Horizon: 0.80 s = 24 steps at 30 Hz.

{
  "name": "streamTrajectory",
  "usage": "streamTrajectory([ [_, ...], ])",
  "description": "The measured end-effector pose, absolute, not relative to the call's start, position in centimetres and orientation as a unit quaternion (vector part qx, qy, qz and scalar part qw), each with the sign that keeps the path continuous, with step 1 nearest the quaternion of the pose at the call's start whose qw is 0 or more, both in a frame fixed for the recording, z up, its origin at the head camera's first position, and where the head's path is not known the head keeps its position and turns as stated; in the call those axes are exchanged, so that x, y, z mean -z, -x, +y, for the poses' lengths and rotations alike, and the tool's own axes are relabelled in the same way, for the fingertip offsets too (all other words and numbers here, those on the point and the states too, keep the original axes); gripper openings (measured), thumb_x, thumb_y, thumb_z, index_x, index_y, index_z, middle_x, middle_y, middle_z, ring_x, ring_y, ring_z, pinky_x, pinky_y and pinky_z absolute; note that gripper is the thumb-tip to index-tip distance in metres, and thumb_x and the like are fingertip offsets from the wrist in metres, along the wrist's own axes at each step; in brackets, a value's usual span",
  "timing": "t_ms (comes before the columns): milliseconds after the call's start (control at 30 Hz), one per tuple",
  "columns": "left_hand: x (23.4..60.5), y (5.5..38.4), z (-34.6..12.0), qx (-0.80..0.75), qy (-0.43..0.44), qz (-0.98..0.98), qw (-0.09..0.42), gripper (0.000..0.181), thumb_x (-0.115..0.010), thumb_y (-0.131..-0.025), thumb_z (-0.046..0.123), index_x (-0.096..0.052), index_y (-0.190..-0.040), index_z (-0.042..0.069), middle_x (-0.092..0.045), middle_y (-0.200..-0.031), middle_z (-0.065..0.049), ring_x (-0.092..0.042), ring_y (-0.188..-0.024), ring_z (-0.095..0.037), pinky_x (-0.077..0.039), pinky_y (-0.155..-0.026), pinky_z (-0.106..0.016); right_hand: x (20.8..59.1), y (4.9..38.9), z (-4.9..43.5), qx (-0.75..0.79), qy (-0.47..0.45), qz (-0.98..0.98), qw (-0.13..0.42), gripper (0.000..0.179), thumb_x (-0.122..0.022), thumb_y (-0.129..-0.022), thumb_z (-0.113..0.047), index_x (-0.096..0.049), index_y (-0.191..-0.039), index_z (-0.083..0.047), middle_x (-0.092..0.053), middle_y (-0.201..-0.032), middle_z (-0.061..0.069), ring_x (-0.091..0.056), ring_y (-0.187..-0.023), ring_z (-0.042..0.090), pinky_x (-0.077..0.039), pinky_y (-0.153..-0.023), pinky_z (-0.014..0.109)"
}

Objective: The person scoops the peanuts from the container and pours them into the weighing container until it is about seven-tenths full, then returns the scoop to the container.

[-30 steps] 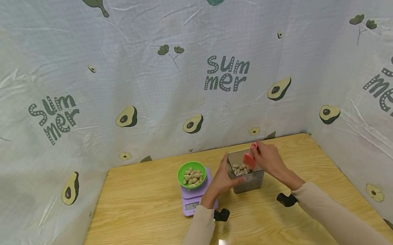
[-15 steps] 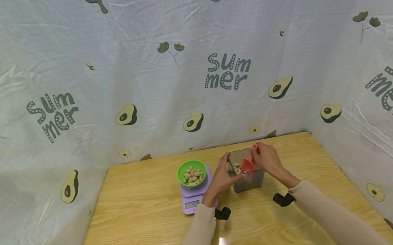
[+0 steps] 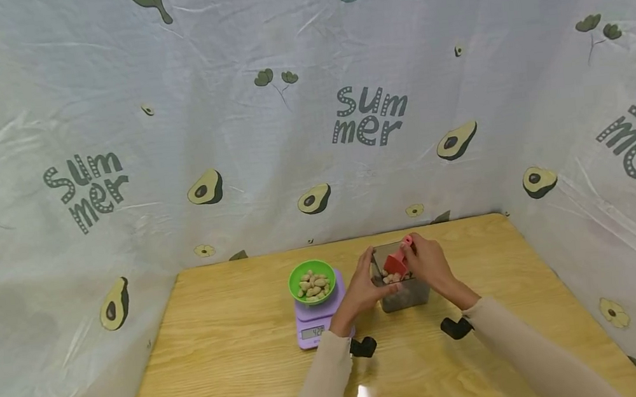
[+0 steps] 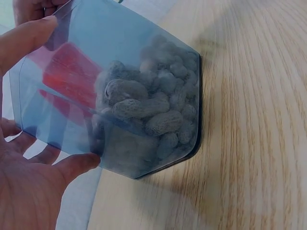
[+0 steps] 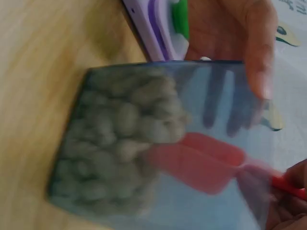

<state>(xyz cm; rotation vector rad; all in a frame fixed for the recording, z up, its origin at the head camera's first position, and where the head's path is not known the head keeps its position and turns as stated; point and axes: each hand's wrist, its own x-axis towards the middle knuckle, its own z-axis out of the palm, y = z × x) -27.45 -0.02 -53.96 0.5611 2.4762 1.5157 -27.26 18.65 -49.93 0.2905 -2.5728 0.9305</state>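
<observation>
A see-through grey plastic container (image 3: 406, 296) stands on the table with unshelled peanuts (image 4: 160, 120) in its lower part. My left hand (image 3: 361, 293) grips its left side, thumb on the near wall and fingers toward the far left. By its handle, my right hand (image 3: 430, 263) holds a red scoop (image 3: 396, 265), whose tilted head is inside the container. Through the wall, the right wrist view shows the scoop's front edge among the peanuts. Left of the container, a green bowl (image 3: 293, 288) of peanuts sits on a purple kitchen scale (image 3: 312, 314) with a lit display.
The wooden table (image 3: 230, 360) extends to the left and in front of the scale. Close behind it hangs a pale curtain (image 3: 256, 153) printed with avocados, which also runs along both sides. My left forearm passes close to the scale's right edge.
Inside the container the scoop has shifted left and tilted, with my right hand moving slightly left along with it. The left hand keeps its hold; bowl and scale stay put.
</observation>
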Motion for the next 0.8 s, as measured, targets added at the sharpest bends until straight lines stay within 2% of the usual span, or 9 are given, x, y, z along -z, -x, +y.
streamTrajectory([
  [100, 53.9, 27.5, 0.0, -0.513, -0.189, 0.833, 0.086, 0.106, -0.079, -0.081, 0.041, -0.01, -0.16, 0.025, -0.015, -0.165, -0.005, -0.027, -0.149, -0.029, -0.035, -0.114, -0.053, 49.2, 27.5, 18.7, -0.325, -0.115, -0.924, 0.164, 0.021, -0.054, -0.101, -0.015, -0.061, -0.096, 0.004, -0.06, -0.068, 0.012, -0.047, -0.051, 0.014, -0.036, -0.048, 0.026],
  [167, 54.0, 27.6, 0.1, -0.508, -0.191, 0.835, 0.086, 0.107, -0.079, -0.08, 0.042, -0.01, -0.16, 0.024, -0.015, -0.165, -0.006, -0.028, -0.149, -0.03, -0.035, -0.114, -0.053, 48.8, 27.5, 18.9, -0.326, -0.126, -0.924, 0.156, 0.021, -0.054, -0.101, -0.015, -0.061, -0.096, 0.004, -0.063, -0.07, 0.012, -0.051, -0.054, 0.014, -0.039, -0.05, 0.027],
  [300, 54.0, 27.6, -0.1, -0.501, -0.188, 0.84, 0.088, 0.107, -0.079, -0.08, 0.044, -0.009, -0.16, 0.026, -0.014, -0.166, -0.005, -0.027, -0.149, -0.031, -0.034, -0.114, -0.054, 48.6, 27.6, 19.3, -0.313, -0.16, -0.919, 0.18, 0.016, -0.056, -0.1, -0.013, -0.061, -0.098, 0.003, -0.066, -0.073, 0.014, -0.058, -0.056, 0.018, -0.045, -0.05, 0.031],
  [467, 53.9, 27.6, 0.0, -0.506, -0.187, 0.838, 0.087, 0.107, -0.079, -0.08, 0.044, -0.009, -0.159, 0.028, -0.015, -0.166, -0.003, -0.027, -0.149, -0.029, -0.034, -0.114, -0.053, 49.6, 28.2, 19.2, -0.257, -0.189, -0.927, 0.196, 0.015, -0.059, -0.098, -0.013, -0.06, -0.095, 0.001, -0.06, -0.065, 0.009, -0.051, -0.05, 0.012, -0.041, -0.05, 0.027],
  [600, 53.8, 27.6, 0.1, -0.51, -0.188, 0.835, 0.087, 0.108, -0.08, -0.079, 0.044, -0.01, -0.159, 0.027, -0.015, -0.165, -0.003, -0.027, -0.149, -0.03, -0.035, -0.114, -0.054, 49.7, 28.1, 19.2, -0.288, -0.165, -0.927, 0.175, 0.019, -0.058, -0.099, -0.016, -0.062, -0.096, 0.002, -0.061, -0.068, 0.009, -0.05, -0.052, 0.012, -0.039, -0.049, 0.026],
  [800, 53.7, 27.5, 0.1, -0.504, -0.184, 0.839, 0.091, 0.108, -0.08, -0.079, 0.045, -0.009, -0.159, 0.028, -0.015, -0.165, -0.004, -0.028, -0.149, -0.031, -0.035, -0.113, -0.054, 49.3, 27.6, 19.7, -0.355, -0.088, -0.918, 0.152, 0.019, -0.055, -0.101, -0.013, -0.062, -0.095, 0.003, -0.067, -0.074, 0.013, -0.063, -0.059, 0.018, -0.047, -0.05, 0.027],
])
